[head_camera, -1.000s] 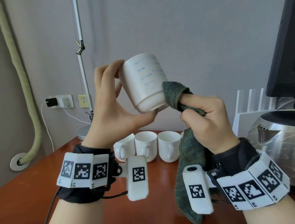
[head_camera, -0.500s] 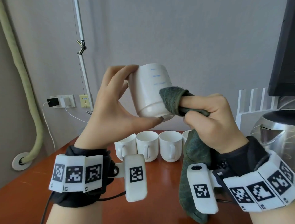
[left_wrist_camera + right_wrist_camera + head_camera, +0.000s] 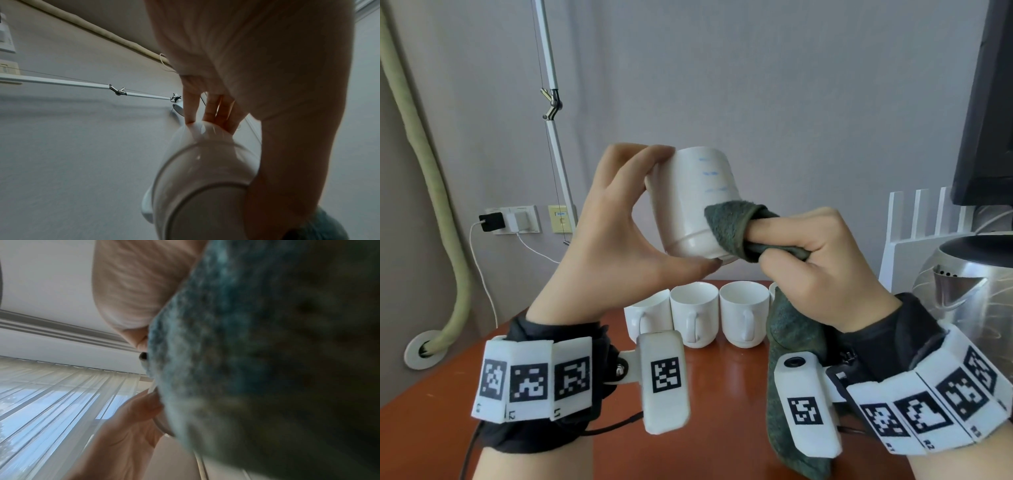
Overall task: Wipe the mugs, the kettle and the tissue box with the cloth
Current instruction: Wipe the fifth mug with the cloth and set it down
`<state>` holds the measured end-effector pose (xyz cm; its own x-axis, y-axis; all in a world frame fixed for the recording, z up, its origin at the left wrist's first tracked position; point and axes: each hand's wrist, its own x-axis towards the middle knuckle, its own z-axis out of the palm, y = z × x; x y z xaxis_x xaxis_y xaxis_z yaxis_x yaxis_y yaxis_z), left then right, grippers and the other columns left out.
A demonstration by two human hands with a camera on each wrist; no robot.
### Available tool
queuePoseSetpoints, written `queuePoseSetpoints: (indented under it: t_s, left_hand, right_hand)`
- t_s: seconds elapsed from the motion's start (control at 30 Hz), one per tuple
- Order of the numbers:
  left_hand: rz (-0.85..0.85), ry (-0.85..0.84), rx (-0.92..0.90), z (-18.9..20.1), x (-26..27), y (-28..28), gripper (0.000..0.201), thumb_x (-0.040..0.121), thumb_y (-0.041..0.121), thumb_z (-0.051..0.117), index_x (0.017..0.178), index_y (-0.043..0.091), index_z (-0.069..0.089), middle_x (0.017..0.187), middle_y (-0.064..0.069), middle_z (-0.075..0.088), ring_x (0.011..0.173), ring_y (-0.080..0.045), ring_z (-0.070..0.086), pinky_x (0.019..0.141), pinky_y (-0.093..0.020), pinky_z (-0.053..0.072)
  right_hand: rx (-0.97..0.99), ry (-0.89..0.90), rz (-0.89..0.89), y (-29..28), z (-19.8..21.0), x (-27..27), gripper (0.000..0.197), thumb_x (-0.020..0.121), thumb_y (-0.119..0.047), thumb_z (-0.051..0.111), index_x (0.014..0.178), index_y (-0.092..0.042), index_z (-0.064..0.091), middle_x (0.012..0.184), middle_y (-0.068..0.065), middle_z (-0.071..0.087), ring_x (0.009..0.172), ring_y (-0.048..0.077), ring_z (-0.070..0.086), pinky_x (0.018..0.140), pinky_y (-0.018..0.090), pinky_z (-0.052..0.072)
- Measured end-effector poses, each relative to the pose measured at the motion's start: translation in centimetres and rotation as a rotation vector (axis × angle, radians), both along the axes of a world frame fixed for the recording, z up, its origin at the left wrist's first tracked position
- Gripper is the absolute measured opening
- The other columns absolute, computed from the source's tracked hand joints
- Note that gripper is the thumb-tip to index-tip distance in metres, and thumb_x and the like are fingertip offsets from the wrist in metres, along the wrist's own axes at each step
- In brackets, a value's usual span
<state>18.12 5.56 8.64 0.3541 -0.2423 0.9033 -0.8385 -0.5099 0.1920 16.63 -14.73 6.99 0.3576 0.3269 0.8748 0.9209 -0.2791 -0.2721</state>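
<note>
White ceramic mug [image 3: 690, 202], tilted above desk [image 3: 722, 394]: left hand [image 3: 616, 240] grip spans rim to base. Right hand [image 3: 822, 260] grip clenches dark green cloth [image 3: 729, 226], touching mug's 4 o'clock side.

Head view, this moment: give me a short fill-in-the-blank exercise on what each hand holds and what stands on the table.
1. The left hand holds a white ____ up off the table.
2. The right hand presses a dark green ____ against it, near its base.
3. The blue marks on the held item number ____.
4. At the right edge stands a shiny metal ____.

Missing words: mug; cloth; three; kettle
</note>
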Motion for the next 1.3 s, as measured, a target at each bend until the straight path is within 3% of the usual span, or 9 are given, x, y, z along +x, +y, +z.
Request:
queuePoseSetpoints:
  t_s: [0.23,0.37,0.53,0.63,0.73,0.97,1.07,1.17,1.3]
  left_hand:
    - [0.019,-0.003,0.043,0.0,-0.1,-0.4,0.099,0.050,0.041,0.090,0.135,0.006,0.051,0.123,0.001,0.044,0.120,-0.007,0.048,0.104,-0.017,0.039]
    - [0.028,-0.019,0.017,0.1,-0.1,0.1,0.098,0.052,0.043,0.088,0.134,0.005,0.051,0.122,0.003,0.043,0.119,-0.006,0.048,0.104,-0.017,0.039]
    - [0.046,-0.029,0.049,0.1,-0.2,-0.4,0.098,0.051,0.038,0.090,0.134,0.004,0.051,0.122,0.001,0.044,0.119,-0.010,0.049,0.103,-0.024,0.044]
    - [0.055,-0.033,0.054,0.1,-0.4,-0.5,0.098,0.051,0.038,0.091,0.134,0.004,0.051,0.122,0.001,0.045,0.119,-0.008,0.049,0.101,-0.017,0.041]
    - [0.058,-0.031,0.040,0.2,-0.5,-0.3,0.097,0.052,0.039,0.090,0.134,0.004,0.051,0.122,0.000,0.045,0.119,-0.007,0.049,0.101,-0.016,0.040]
    - [0.082,-0.040,0.066,0.3,-0.8,-0.4,0.097,0.052,0.047,0.083,0.135,0.008,0.051,0.122,0.005,0.044,0.118,-0.012,0.050,0.094,-0.041,0.051]
    - [0.061,-0.030,0.044,0.2,-0.5,-0.1,0.096,0.052,0.049,0.082,0.134,0.007,0.052,0.122,0.002,0.045,0.118,-0.009,0.049,0.100,-0.030,0.047]
    - [0.082,-0.032,0.041,0.3,-0.5,0.2,0.096,0.053,0.051,0.081,0.133,0.007,0.052,0.121,0.003,0.043,0.116,-0.003,0.048,0.099,-0.012,0.039]
    - [0.101,-0.027,0.055,0.2,-0.6,0.0,0.096,0.052,0.045,0.085,0.134,0.009,0.051,0.122,0.004,0.043,0.117,-0.008,0.048,0.095,-0.024,0.046]
  right_hand:
    - [0.064,0.028,-0.063,-0.3,-0.1,0.5,0.033,0.071,0.004,0.040,0.082,0.001,0.072,0.049,-0.001,0.024,0.048,0.008,0.020,0.047,0.019,0.019]
    - [0.082,0.042,0.006,-0.3,-0.3,0.6,0.025,0.073,0.001,0.043,0.077,0.017,0.062,0.050,0.011,0.028,0.048,0.019,0.022,0.045,0.027,0.020]
    - [0.205,-0.062,-0.028,0.4,-0.4,0.5,0.049,0.082,-0.039,0.067,0.066,0.008,0.062,0.052,0.017,0.048,0.048,0.026,0.041,0.046,0.032,0.035]
    - [0.245,-0.102,-0.079,0.4,-0.4,0.7,0.039,0.083,-0.024,0.072,0.059,0.004,0.058,0.048,0.005,0.042,0.046,0.013,0.036,0.046,0.021,0.032]
    - [0.164,-0.078,-0.035,0.5,-0.4,0.6,0.036,0.085,-0.009,0.066,0.058,0.012,0.054,0.047,0.011,0.037,0.045,0.017,0.033,0.043,0.027,0.030]
    - [0.107,-0.009,-0.031,0.6,-0.5,0.8,0.037,0.087,-0.010,0.060,0.058,0.009,0.049,0.049,0.002,0.028,0.046,0.007,0.026,0.045,0.017,0.025]
    - [0.158,0.010,-0.050,0.2,-0.6,1.0,0.035,0.087,-0.011,0.059,0.060,0.010,0.052,0.049,0.009,0.036,0.047,0.020,0.033,0.045,0.032,0.030]
    - [0.148,0.018,-0.029,0.1,-0.6,0.9,0.030,0.080,0.003,0.054,0.053,0.009,0.042,0.047,0.010,0.030,0.045,0.020,0.028,0.043,0.029,0.026]
    - [0.063,0.018,0.022,0.4,-0.6,0.5,0.028,0.076,0.009,0.050,0.050,0.006,0.039,0.047,0.004,0.023,0.045,0.007,0.021,0.046,0.015,0.021]
